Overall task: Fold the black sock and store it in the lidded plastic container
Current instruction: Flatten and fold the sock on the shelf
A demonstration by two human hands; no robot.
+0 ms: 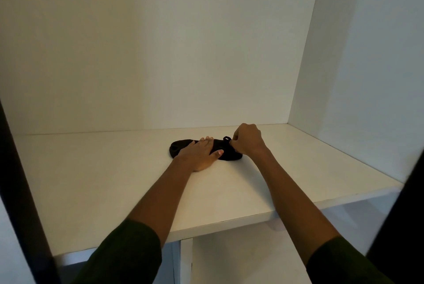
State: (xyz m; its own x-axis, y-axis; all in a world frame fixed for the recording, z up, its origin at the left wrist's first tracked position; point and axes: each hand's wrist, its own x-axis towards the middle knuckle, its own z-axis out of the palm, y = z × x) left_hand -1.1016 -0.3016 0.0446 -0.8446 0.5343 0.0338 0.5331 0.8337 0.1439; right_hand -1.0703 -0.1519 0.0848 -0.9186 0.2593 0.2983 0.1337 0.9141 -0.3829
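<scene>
On white wooden shelf (114, 180) — flat black fabric sock (229, 154) lies mid-board. Left hand (202, 154) spread, pressing sock middle; right hand (247, 140) pinches its right end — small loop raised.

A white shelf (114, 180) spans the inside of a white cabinet, with a plain back panel (149, 42) and a right side panel (355, 65). Below the shelf stands a white upright divider (186, 260). Dark vertical edges frame the left (20, 192) and right (403, 226). The light is soft and dim.
</scene>
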